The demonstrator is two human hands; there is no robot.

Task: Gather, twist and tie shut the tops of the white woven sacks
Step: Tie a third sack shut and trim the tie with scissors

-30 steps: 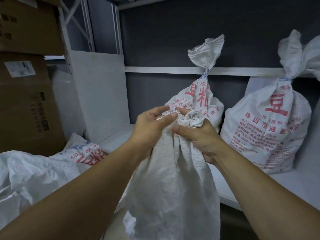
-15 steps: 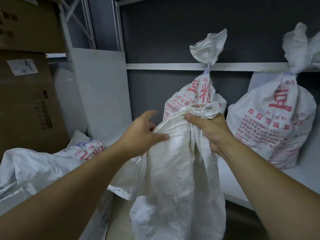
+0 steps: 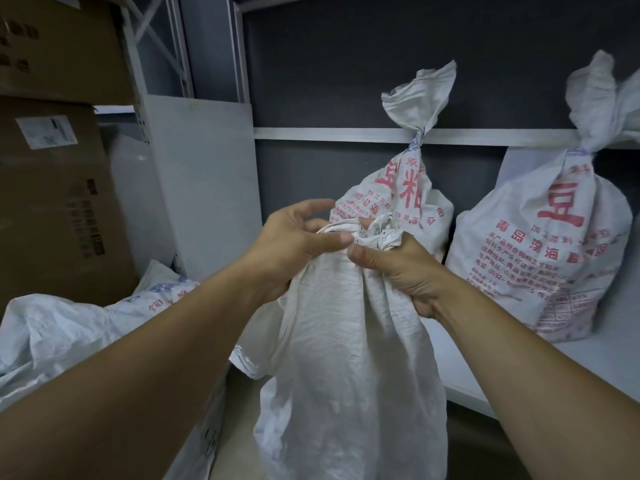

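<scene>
A plain white woven sack (image 3: 349, 368) hangs in front of me, its top bunched between both hands. My right hand (image 3: 401, 268) grips the gathered neck from the right, fingers curled round the crumpled cloth. My left hand (image 3: 294, 240) pinches the sack's upper edge with thumb and fingers from the left, its index finger raised. Behind, two tied sacks with red print stand on the shelf: one in the middle (image 3: 405, 195), one at the right (image 3: 554, 244). Their twisted tops stick up above the ties.
A white shelf board (image 3: 588, 355) runs along the right under the tied sacks. Loose white sacks (image 3: 69, 327) lie heaped at the lower left. Brown cardboard boxes (image 3: 59, 202) are stacked at the left beside a white upright panel (image 3: 204, 188).
My left hand, which had come off to the sack's side, has returned to the top and pinches the edge. The right hand has kept its grip on the neck.
</scene>
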